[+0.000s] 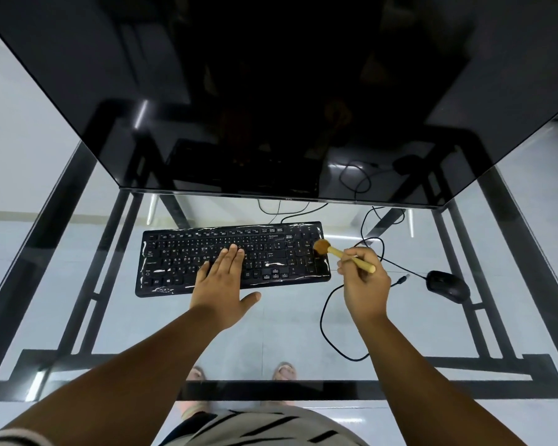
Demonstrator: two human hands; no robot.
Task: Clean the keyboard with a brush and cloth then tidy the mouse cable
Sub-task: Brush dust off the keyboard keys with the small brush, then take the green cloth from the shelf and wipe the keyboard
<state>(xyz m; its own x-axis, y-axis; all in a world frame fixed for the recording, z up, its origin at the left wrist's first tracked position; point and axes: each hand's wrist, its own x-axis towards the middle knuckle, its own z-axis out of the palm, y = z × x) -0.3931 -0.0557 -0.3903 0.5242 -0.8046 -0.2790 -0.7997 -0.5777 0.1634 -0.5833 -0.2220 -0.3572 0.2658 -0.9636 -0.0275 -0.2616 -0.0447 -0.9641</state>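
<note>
Left hand (221, 278) flat, fingers spread, on keyboard (174, 262); right hand (363, 284) gripping brush (339, 252), bristles touching keypad.

Dim, even light; sharp focus. Glossy black monitor screen (271, 91) mirrors scene; streak glare on clear glass surface (78, 268); wide-angle bending beyond screen edges.

Flat black plastic keyboard (232, 259) with white smears, pale legends. Round tan-bristled, light wooden-handled brush (342, 254). Small black mouse (446, 286), black cable (331, 326). Shirt looks grey, black-striped (264, 428).
</note>
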